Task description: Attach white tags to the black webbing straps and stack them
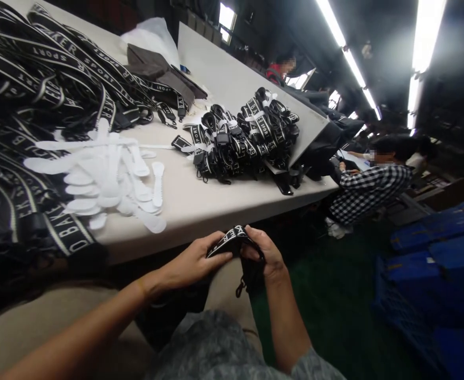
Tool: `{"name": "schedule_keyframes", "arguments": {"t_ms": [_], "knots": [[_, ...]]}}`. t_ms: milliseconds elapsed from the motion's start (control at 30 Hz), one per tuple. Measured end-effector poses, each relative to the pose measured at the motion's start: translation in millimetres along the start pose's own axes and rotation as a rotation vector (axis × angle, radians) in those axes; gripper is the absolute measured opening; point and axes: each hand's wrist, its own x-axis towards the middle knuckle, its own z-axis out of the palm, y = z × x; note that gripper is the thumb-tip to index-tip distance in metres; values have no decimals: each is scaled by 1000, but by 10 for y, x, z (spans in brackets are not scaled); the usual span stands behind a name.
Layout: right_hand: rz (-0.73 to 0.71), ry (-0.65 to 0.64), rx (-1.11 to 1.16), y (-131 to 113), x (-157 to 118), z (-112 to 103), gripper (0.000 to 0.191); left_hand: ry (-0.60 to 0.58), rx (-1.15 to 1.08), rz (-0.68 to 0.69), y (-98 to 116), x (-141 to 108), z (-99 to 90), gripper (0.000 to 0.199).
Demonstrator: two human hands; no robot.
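Note:
Above my lap, both hands grip a black webbing strap [232, 237] with white lettering, bent into a curve. My left hand [200, 257] pinches its left end between thumb and fingers. My right hand [267, 250] is closed around the other side, where the strap folds down. A dark metal snap hook [240, 287] dangles below. White paper or plastic bands [111, 174] lie heaped on the table in front of my left arm. Several rolled straps [240, 140], wrapped with white bands, are piled further back.
Long loose straps [54, 68] cover the left of the white table [200, 203]. A dark grey fabric piece [153, 68] and a white plastic bag [153, 37] lie behind. A person in a checked shirt [374, 187] sits at right, near blue crates [441, 264]. Another person is further back.

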Motion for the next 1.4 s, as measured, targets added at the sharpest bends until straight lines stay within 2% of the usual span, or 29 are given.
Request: {"name": "schedule_keyframes", "arguments": {"t_ms": [67, 200, 300, 367, 500, 667, 900, 1000, 1100, 1200, 1300, 1400], "knots": [[27, -9, 61, 39, 17, -10, 40, -20, -99, -83, 16, 10, -48, 25], [38, -43, 291, 107, 42, 61, 45, -33, -515, -229, 42, 35, -105, 36], [-12, -35, 376, 146, 65, 156, 39, 1, -724, -196, 84, 32, -137, 32], [-21, -38, 301, 192, 81, 234, 34, 83, -773, -167, 107, 25, -154, 27], [36, 5, 181, 344, 107, 426, 34, 298, -686, -132, 101, 23, -141, 20], [40, 103, 179, 511, 143, 659, 38, 397, -655, -195, 27, 53, -71, 21], [29, 111, 178, 774, 128, 948, 45, 693, -458, -6, -199, 116, -3, 22], [-77, 189, 71, 879, 122, 1017, 48, 785, -257, 38, -259, 110, 21, 18], [-197, 283, -144, 924, 147, 1011, 47, 800, -90, 82, -254, 93, 2, 17], [-226, 237, -258, 923, 180, 959, 50, 764, 171, 58, -209, 92, -85, 17], [-134, 180, -122, 907, 198, 901, 50, 615, 357, -11, -160, 98, -192, 18], [-24, 211, 86, 856, 204, 856, 48, 464, 229, -38, -135, 82, -192, 26]]}}
